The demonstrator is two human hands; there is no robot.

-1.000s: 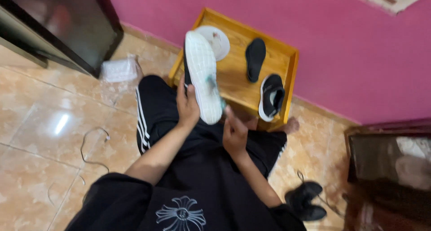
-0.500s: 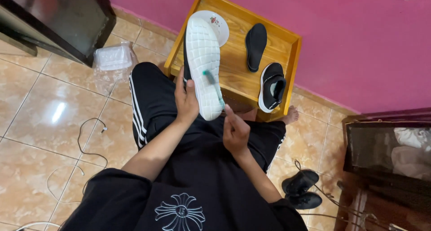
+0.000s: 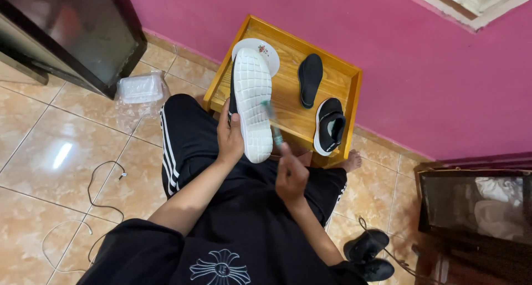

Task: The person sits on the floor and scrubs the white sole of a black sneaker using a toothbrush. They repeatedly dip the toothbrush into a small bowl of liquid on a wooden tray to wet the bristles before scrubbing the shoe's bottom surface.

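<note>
The left hand point(image 3: 230, 136) has its grip closed round the edge of a black shoe with a white gridded rubber sole point(image 3: 252, 102), held sole-up over the near rim of the low yellow wooden tray-topped worktop point(image 3: 354, 94). The right hand point(image 3: 291, 177) pinches a thin teal-handled brush point(image 3: 271, 123) against the sole – blurred, so the fingers' exact hold is unclear. The one-sided hold could likely let the shoe twist and tip onto the white flowered plate point(image 3: 267, 51) behind it.
</note>
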